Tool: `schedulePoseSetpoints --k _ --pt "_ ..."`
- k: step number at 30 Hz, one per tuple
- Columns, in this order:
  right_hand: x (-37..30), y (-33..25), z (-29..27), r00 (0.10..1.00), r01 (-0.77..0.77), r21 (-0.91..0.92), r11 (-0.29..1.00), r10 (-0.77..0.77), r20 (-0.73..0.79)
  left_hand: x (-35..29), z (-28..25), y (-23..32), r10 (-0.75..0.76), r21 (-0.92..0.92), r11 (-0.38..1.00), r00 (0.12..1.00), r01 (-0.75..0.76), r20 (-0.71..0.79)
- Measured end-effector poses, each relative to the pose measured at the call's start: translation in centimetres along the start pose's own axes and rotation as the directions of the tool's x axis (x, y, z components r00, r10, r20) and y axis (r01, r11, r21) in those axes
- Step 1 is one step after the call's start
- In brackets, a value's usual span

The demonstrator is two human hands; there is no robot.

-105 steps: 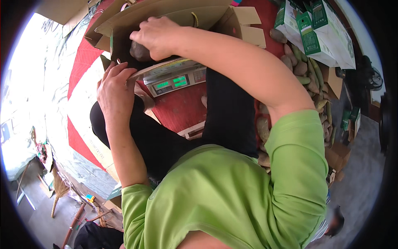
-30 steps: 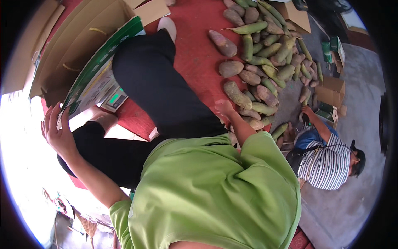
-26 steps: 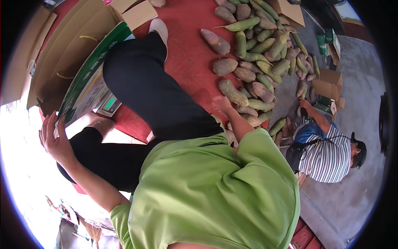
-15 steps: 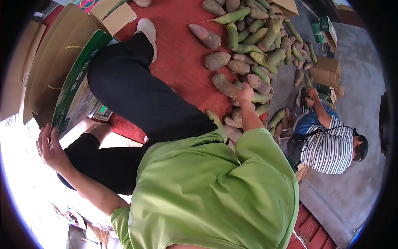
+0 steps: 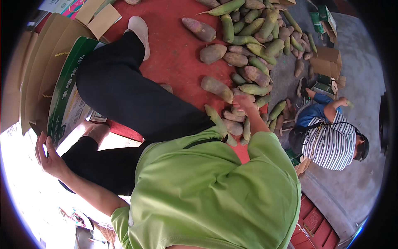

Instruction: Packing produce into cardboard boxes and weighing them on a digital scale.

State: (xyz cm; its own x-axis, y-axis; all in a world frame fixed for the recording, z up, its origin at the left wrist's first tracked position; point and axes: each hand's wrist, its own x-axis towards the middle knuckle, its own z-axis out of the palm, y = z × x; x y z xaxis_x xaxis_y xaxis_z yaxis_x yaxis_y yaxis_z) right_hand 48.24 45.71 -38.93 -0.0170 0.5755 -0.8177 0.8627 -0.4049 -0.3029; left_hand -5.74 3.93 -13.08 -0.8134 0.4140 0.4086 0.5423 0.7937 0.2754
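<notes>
My left hand [image 5: 47, 155] is at the far left, fingers hooked on the lower corner of a green-and-white cardboard box [image 5: 66, 93] that stands tilted on its edge. My right hand [image 5: 244, 101] reaches out to the right, over my black-trousered leg. Its fingers are curled over one long green vegetable at the near edge of a pile of green and purplish vegetables [image 5: 248, 45]. The pile lies on a red mat [image 5: 174, 54].
Flat brown cardboard sheets [image 5: 29, 79] lean behind the box. My white shoe [image 5: 139, 29] rests on the mat. A person in a striped shirt [image 5: 331, 139] crouches at the right on a grey floor, near brown cartons [image 5: 327, 62].
My view swung from the box to the vegetable pile. My right hand left the box and reached into the pile. My left hand stayed on the box's edge.
</notes>
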Motion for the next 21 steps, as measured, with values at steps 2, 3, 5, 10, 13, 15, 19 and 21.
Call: schedulePoseSetpoints --k 2,3,5,10,13,15,19,21 --pt "-0.2 0.3 0.4 0.979 -0.198 0.049 0.979 0.194 0.069 0.1 0.1 -0.3 -0.018 -0.030 0.999 1.000 0.018 -0.002" --pt "0.9 2.3 0.6 0.999 -0.049 -0.079 0.996 0.048 -0.021 0.4 0.7 -0.6 0.032 -0.062 0.998 0.999 -0.032 -0.003" --pt "1.9 3.3 1.8 0.991 0.097 -0.222 0.970 -0.115 -0.068 0.3 0.9 -0.8 0.079 -0.071 0.994 0.997 -0.079 -0.006" --pt "3.7 -0.1 5.1 0.886 0.332 -0.427 0.841 -0.433 -0.163 0.7 0.4 -0.8 0.142 -0.007 0.990 0.990 -0.142 0.000" --pt "4.9 -2.6 6.5 0.932 0.302 -0.215 0.929 -0.335 -0.136 0.6 0.0 -0.7 0.146 -0.003 0.989 0.989 -0.146 -0.001" --pt "5.6 -3.8 7.3 0.910 0.374 -0.231 0.898 -0.404 -0.096 0.5 -0.1 -0.8 0.131 -0.021 0.991 0.991 -0.131 -0.007" --pt "6.7 -4.3 8.2 0.930 0.359 -0.090 0.929 -0.364 -0.043 0.8 0.3 0.3 0.122 -0.006 0.993 0.992 -0.122 -0.015" --pt "7.9 -3.5 7.7 0.941 0.338 -0.070 0.938 -0.340 -0.009 1.1 0.9 0.9 0.134 0.014 0.991 0.991 -0.134 -0.020"
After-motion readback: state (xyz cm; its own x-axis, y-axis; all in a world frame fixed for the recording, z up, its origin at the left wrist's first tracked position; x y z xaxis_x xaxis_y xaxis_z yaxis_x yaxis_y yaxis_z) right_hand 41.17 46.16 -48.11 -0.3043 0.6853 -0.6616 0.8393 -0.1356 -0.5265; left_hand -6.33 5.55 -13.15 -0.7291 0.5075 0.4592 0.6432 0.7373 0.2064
